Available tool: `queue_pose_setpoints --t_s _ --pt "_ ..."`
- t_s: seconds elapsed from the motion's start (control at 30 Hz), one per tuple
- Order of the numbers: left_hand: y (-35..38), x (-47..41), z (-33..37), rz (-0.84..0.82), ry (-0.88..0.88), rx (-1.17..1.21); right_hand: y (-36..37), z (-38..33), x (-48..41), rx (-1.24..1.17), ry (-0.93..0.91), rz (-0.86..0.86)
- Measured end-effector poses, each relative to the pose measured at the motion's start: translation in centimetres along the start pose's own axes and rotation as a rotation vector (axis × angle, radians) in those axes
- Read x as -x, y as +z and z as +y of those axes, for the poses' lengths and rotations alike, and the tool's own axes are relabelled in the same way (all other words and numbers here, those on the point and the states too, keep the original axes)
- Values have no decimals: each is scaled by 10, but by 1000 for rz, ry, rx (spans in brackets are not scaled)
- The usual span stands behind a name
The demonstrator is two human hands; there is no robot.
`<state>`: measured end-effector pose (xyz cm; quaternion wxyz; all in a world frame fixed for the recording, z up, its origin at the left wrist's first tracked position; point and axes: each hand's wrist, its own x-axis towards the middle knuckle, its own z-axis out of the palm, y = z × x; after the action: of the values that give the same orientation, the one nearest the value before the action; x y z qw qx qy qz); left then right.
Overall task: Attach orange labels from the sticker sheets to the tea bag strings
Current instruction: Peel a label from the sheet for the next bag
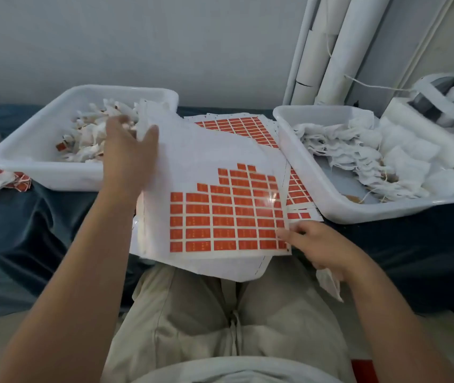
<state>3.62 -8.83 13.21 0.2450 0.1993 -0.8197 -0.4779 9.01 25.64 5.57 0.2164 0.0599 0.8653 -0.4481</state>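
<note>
sticker sheet [214, 189] on lap, tight between tubs | left hand [129, 153] at far corner, fingers blurred, cannot tell | right hand [321, 246] pinches near edge | left tub [40, 174]: labelled tea bags [87, 146] | right tub [313, 186]: plain tea bags [339, 150]

The top sticker sheet [220, 150] lies across the person's lap, with orange labels [226, 217] filling its lower half. At its upper left corner the left grip [129, 150] reaches over a white bin [54, 172] of labelled bags, fingers stretched and blurred. At the sheet's lower right corner the right grip [320, 247] touches the edge with a fingertip, a white tea bag [329, 283] tucked under its curled fingers. Just right of the sheet sits a second white bin [311, 178] of plain bags.
</note>
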Motion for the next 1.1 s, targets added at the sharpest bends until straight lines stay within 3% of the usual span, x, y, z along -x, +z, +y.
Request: queue_pose_setpoints --t_s 0.07,0.13,0.23,0.3,0.37,0.47,0.6,0.83,0.97,1.1 --pt "-1 20 7 109 262 -257 -1 3 -2 -198 -30 -77" --pt "2 56 16 125 531 -314 -1 4 -2 -386 -72 -129" --pt "9 115 17 -380 555 -295 3 3 -4 -564 -133 -99" --pt "22 149 7 -630 644 -480 9 0 -5 -668 -164 -86" --pt "35 165 -9 -608 740 -565 18 -3 -4 -722 -170 -72" --pt "41 167 -20 -488 710 -532 28 -9 1 -707 -183 -71" --pt "44 164 -22 -393 798 -551 24 -18 11 -777 -230 -48" --pt "77 199 -2 -336 826 -408 -23 -19 32 -567 -307 176" --pt "109 220 -8 -415 797 -437 -44 -6 27 -340 -189 245" --pt "131 218 -29 -552 826 -468 -50 4 21 38 -78 277"
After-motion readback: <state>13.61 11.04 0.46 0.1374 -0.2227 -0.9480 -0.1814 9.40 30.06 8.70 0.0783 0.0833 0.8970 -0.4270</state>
